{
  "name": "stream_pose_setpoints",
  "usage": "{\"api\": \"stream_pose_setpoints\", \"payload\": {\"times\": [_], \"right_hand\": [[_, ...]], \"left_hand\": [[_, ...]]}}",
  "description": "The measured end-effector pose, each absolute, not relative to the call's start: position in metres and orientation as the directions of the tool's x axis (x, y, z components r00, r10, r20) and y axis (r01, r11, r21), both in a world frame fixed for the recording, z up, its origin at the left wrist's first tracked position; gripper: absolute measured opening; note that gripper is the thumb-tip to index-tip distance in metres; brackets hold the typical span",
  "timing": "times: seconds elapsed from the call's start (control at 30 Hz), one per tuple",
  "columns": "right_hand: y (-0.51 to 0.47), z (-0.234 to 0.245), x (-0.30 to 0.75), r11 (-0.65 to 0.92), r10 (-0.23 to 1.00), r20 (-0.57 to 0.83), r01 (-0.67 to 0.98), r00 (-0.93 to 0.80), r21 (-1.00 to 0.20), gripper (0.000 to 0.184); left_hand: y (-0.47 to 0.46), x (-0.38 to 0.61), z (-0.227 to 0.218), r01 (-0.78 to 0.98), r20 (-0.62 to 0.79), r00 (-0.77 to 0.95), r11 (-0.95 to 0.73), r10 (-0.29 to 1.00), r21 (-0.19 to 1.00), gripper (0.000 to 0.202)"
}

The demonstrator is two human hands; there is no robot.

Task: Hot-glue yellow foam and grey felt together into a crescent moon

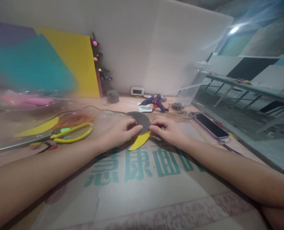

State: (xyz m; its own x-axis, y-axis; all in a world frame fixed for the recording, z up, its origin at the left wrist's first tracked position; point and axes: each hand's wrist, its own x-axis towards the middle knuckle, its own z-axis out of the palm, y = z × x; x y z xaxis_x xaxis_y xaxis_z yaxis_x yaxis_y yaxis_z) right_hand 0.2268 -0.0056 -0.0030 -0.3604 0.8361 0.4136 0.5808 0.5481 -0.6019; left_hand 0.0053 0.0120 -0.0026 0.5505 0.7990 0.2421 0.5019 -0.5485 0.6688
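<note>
Between my two hands is a dark grey piece (143, 120) with a curved outer edge. A pointed yellow crescent (140, 141), like cut foam or paper, sticks out below it toward me; whether the two are joined I cannot tell. My left hand (123, 128) pinches the grey piece at its left edge, thumb on top. On the other side, my right hand (168, 130) has thumb and fingers closed at the right edge, near where grey meets yellow. Just behind the hands lies a dark blue glue gun (156, 102) with a small red light.
Yellow-handled scissors (72, 134) lie left beside another yellow crescent (39, 127). A phone (210, 125) rests at the right. Behind are a small digital clock (137, 91), coloured sheets (70, 60) and a white panel (142, 48). Printed plastic (123, 204) covers the table.
</note>
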Motion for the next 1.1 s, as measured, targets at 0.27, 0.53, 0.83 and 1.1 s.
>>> {"api": "stream_pose_setpoints", "payload": {"times": [0.27, 0.53, 0.83, 1.1], "right_hand": [[-0.005, -0.003, 0.227, 0.495, 0.868, 0.400, 0.581, -0.295, -0.646, 0.023], [-0.005, -0.003, 0.226, 0.509, 0.860, 0.405, 0.579, -0.310, -0.637, 0.023], [-0.006, -0.006, 0.228, 0.372, 0.928, 0.319, 0.416, -0.194, -0.829, 0.034], [-0.006, -0.011, 0.227, 0.372, 0.920, 0.309, 0.290, -0.242, -0.882, 0.027]], "left_hand": [[0.016, 0.005, -0.011, 0.349, 0.238, 0.575, -0.497, 0.783, 0.794, 0.037], [0.017, 0.005, -0.010, 0.393, 0.248, 0.568, -0.524, 0.784, 0.755, 0.029], [0.020, 0.006, -0.016, 0.266, 0.150, 0.539, -0.336, 0.829, 0.903, 0.025], [0.024, 0.005, -0.021, 0.230, 0.126, 0.530, -0.285, 0.839, 0.930, 0.024]]}}
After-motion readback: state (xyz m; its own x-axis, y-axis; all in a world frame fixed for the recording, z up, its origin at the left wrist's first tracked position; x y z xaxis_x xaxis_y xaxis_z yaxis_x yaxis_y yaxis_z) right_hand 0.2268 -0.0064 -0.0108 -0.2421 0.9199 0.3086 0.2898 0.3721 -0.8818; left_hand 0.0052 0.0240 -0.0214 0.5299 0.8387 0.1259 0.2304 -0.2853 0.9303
